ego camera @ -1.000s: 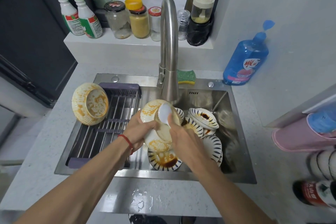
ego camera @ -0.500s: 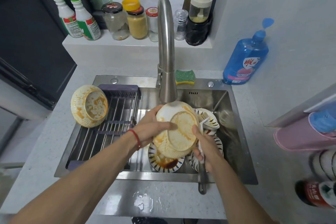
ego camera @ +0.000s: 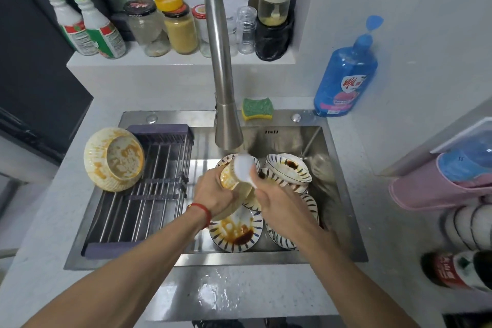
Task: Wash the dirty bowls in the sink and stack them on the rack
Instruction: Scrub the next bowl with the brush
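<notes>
Ceramic bowl (ego camera: 234, 189), sauce-streaked, held over the sink (ego camera: 332, 194) beneath the faucet (ego camera: 223, 104). Left hand (ego camera: 215, 194) wraps its rim; right hand (ego camera: 277, 200) grips a white brush (ego camera: 243, 168) against it. Judged wet, slippery, breakable: hold by rim and foot. One bowl (ego camera: 114, 158) on rack (ego camera: 138, 210).

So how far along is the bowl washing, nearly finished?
Not nearly. Nothing looks finished: the one bowl on the rack is smeared with orange residue. In hand: the left hand holds a stained bowl over the sink, while the right hand works a white scrubber on it. Left: several striped bowls with dark sauce lie piled in the basin.
</notes>
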`<action>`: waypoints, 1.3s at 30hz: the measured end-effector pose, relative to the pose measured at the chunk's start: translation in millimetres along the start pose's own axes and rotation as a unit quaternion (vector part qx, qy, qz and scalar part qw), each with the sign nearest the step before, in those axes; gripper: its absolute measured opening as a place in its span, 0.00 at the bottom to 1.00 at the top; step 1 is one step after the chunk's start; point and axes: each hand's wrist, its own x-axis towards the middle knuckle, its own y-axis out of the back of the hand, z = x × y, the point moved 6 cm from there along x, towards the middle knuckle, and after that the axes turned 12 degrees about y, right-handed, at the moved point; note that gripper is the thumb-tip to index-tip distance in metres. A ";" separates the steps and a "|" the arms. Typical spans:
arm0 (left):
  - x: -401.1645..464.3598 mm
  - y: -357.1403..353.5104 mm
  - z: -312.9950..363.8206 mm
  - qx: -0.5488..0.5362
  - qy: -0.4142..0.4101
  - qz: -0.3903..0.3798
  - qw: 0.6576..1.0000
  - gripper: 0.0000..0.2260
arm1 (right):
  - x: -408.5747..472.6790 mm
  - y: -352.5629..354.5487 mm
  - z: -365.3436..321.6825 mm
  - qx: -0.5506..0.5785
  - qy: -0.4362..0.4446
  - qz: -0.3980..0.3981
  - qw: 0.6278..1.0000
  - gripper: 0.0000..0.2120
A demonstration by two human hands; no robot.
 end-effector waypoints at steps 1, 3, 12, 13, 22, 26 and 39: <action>1.0 2.1 -1.4 0.015 -0.002 0.001 1.000 0.18 | 2.3 4.1 1.3 -0.012 -0.005 0.000 1.000 0.27; -0.2 3.1 -3.3 0.047 -0.009 -0.001 0.999 0.17 | 6.6 13.7 7.3 -0.044 -0.040 -0.002 0.998 0.26; -3.2 14.0 -17.7 -0.001 0.021 0.001 1.000 0.13 | -1.9 6.2 -20.0 -0.050 -0.023 -0.025 0.998 0.28; -3.2 17.1 -15.6 -0.006 0.020 0.008 1.000 0.12 | -5.7 -0.1 -30.1 -0.055 -0.003 -0.033 0.998 0.28; -0.3 39.9 -23.5 -0.002 -0.004 -0.034 0.999 0.17 | -1.0 -6.8 -24.9 0.001 -0.024 -0.027 0.999 0.25; -0.6 52.2 -30.1 -0.023 -0.012 -0.053 0.998 0.19 | 7.8 -7.9 -14.6 -0.012 -0.053 -0.020 0.998 0.24; 7.1 92.2 -33.0 -0.079 -0.019 -0.060 0.995 0.20 | 15.9 -26.8 -9.2 0.104 -0.109 0.000 0.989 0.22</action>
